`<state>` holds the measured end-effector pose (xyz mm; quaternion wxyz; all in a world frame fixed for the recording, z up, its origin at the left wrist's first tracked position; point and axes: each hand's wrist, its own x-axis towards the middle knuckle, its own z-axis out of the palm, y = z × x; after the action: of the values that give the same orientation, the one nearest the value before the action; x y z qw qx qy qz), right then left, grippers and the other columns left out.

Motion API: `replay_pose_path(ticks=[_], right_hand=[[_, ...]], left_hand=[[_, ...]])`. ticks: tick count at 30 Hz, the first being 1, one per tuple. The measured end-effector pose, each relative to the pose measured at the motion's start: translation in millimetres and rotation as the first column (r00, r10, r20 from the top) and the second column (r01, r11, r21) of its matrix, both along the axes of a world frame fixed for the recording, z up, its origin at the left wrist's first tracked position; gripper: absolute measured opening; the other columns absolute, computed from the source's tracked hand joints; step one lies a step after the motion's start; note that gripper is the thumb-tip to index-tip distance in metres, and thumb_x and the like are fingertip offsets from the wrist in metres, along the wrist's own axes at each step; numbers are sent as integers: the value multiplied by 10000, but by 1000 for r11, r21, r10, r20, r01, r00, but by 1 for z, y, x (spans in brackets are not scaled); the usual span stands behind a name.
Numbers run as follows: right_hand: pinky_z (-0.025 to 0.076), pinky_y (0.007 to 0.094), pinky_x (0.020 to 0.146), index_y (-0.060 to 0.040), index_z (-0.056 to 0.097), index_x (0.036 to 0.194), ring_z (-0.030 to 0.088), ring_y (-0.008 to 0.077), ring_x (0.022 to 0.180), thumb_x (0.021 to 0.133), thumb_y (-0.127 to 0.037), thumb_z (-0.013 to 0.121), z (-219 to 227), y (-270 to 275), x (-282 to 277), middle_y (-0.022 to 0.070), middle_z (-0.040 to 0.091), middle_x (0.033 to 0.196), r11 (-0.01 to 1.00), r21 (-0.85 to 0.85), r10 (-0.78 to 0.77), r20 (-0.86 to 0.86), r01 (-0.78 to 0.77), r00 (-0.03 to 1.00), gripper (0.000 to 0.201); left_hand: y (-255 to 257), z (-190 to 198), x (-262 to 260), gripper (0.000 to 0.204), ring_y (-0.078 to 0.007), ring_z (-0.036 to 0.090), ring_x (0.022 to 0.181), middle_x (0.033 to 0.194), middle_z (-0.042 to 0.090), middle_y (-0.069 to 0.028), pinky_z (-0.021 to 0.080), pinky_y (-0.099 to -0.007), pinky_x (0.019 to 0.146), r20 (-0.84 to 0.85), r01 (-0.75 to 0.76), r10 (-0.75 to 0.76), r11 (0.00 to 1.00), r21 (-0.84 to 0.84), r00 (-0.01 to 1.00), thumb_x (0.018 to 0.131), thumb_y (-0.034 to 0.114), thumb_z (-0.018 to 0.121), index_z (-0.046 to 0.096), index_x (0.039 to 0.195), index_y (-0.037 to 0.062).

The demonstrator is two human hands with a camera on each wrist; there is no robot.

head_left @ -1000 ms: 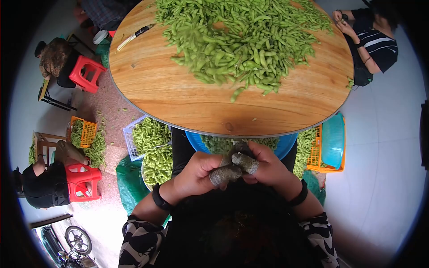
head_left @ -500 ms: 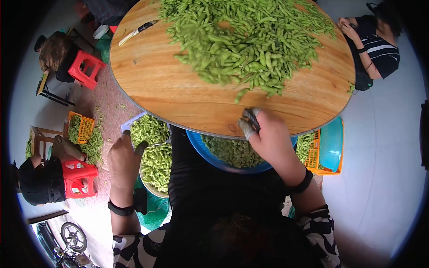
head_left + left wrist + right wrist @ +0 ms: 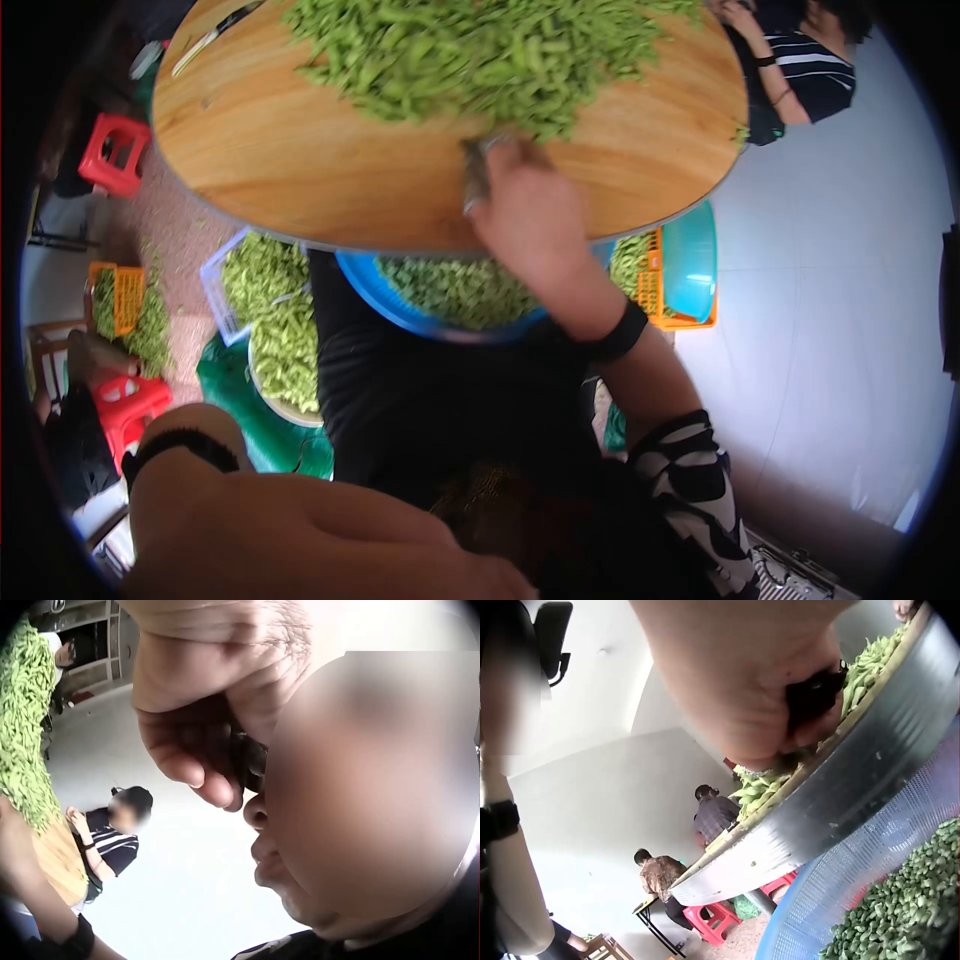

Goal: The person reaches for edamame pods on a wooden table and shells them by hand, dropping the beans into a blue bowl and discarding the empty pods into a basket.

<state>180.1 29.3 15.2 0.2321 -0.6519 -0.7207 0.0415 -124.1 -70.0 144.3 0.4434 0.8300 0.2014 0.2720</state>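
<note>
My right hand (image 3: 535, 205) is over the wooden table (image 3: 300, 190), just in front of the heap of green soybean pods (image 3: 430, 60). Worn grey covers wrap its thumb and a fingertip; blur softens them in the head view. In the right wrist view its fingers bend loosely at the table rim beside pods, with no held thing showing. My left hand (image 3: 225, 667) is raised to the face, fingers loosely bent by the nose. Dark covers show among its shaded fingers. Below the table edge sits a blue basin (image 3: 385, 300) of shelled green beans (image 3: 460, 290).
A knife (image 3: 215, 38) lies on the table's far left. Containers of pods (image 3: 280, 350) stand at lower left. An orange crate (image 3: 650, 280) and a teal basket (image 3: 690, 260) stand at right. A person in a striped top (image 3: 810, 75) sits right; red stools (image 3: 115, 155) stand left.
Both hands were together over the basin, then parted. The left swung out left and rose to the face. The right moved onto the table, up to the pods. The head view has shifted.
</note>
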Motion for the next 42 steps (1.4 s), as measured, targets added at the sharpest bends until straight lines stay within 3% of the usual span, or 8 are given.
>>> replay_pose_path(ticks=[6, 12, 25, 27, 28, 36, 40, 42], right_hand=[[543, 444, 628, -3, 512, 952, 642, 387, 726, 674, -111, 736, -6, -16, 12, 244, 578, 971, 996, 25, 90, -54, -89, 994, 374], [545, 402, 526, 2, 526, 879, 649, 322, 621, 771, -97, 621, -15, -11, 24, 212, 572, 959, 990, 115, -98, 178, 78, 979, 175], [547, 419, 527, -7, 529, 871, 654, 334, 664, 780, -104, 612, -21, -25, 17, 163, 559, 884, 987, 145, -92, 128, 73, 987, 157], [543, 409, 526, -13, 530, 860, 651, 326, 667, 790, -102, 592, -21, -28, 18, 164, 560, 880, 986, 132, -119, 150, 100, 981, 129], [538, 382, 516, -17, 541, 854, 642, 302, 665, 811, -110, 568, -25, -27, 18, 165, 559, 866, 982, 172, -117, 206, 81, 972, 106], [532, 379, 561, -21, 589, 852, 625, 286, 746, 773, -144, 597, -22, -26, -23, 151, 555, 841, 995, 86, -68, 108, 58, 992, 146], [521, 419, 578, -30, 639, 917, 623, 314, 786, 792, -167, 602, -28, -26, -73, 194, 581, 910, 952, 101, 273, 139, -288, 952, 189], [526, 426, 566, 16, 601, 890, 648, 324, 734, 790, -131, 578, -22, -43, -94, 198, 581, 847, 873, -30, 450, -337, -487, 827, 179]], left_hand=[[7, 12, 84, 154, -230, 655, 592, 755, 683, -109, 522, -312, 557, -55, 5, -9, 997, -74, 998, 782, 119, 708, 676, 877, 1], [56, -2, 149, 148, -225, 653, 588, 745, 680, -105, 521, -309, 557, -83, -2, -15, 981, -195, 996, 784, 110, 701, 675, 877, -3], [19, 7, 237, 136, -214, 649, 579, 723, 672, -96, 518, -302, 557, -207, -52, -17, 945, -323, 978, 787, 89, 686, 673, 877, -11], [67, 1, 191, 134, -213, 648, 578, 720, 671, -95, 517, -301, 558, -213, -58, -19, 936, -346, 977, 788, 86, 684, 672, 877, -13], [19, 4, 228, 133, -212, 648, 577, 718, 670, -94, 517, -301, 558, -207, -42, -34, 934, -355, 978, 788, 85, 683, 672, 877, -14], [46, -13, 162, 126, -206, 645, 572, 705, 665, -89, 516, -296, 558, -155, 59, -130, 917, -395, 979, 790, 72, 674, 670, 877, -19], [30, -17, 100, 123, -202, 644, 569, 698, 663, -86, 515, -294, 558, -154, 76, -153, 905, -418, 976, 791, 66, 669, 669, 877, -22], [36, -16, 114, 122, -201, 643, 568, 695, 662, -85, 514, -293, 558, -167, 80, -165, 902, -425, 972, 791, 63, 667, 669, 877, -23]])
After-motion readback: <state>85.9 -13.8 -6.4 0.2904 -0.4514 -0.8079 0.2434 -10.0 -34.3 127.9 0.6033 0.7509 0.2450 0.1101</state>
